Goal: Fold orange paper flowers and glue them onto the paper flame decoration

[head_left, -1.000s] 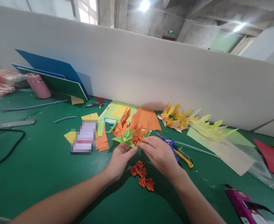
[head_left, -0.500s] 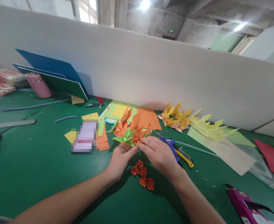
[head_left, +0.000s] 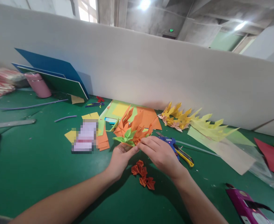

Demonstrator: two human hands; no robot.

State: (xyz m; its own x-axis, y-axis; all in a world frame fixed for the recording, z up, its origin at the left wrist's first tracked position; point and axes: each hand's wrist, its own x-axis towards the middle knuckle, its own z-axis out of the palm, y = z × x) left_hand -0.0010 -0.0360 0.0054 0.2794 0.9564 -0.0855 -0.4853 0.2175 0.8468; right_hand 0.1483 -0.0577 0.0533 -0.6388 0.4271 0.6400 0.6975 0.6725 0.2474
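Both my hands meet over the green table [head_left: 41, 174] around a folded paper flower [head_left: 132, 130] with tall orange petals and light green leaves. My left hand [head_left: 120, 159] grips its base from below with curled fingers. My right hand [head_left: 159, 154] pinches the orange petals on the flower's right side. Just below my hands lie small dark orange folded pieces [head_left: 143, 175] on the table.
A blue glue gun [head_left: 172, 144] and a yellow utility knife [head_left: 185, 157] lie right of my right hand. Yellow paper flowers [head_left: 177, 118], coloured paper sheets [head_left: 137, 113], a red sheet [head_left: 271, 157], a pink bottle [head_left: 38, 85], boards [head_left: 55, 77] and a purple tool [head_left: 244, 205] surround me.
The flower has tilted slightly as my fingers shift on it. A black cable at the left edge has drawn back out of view.
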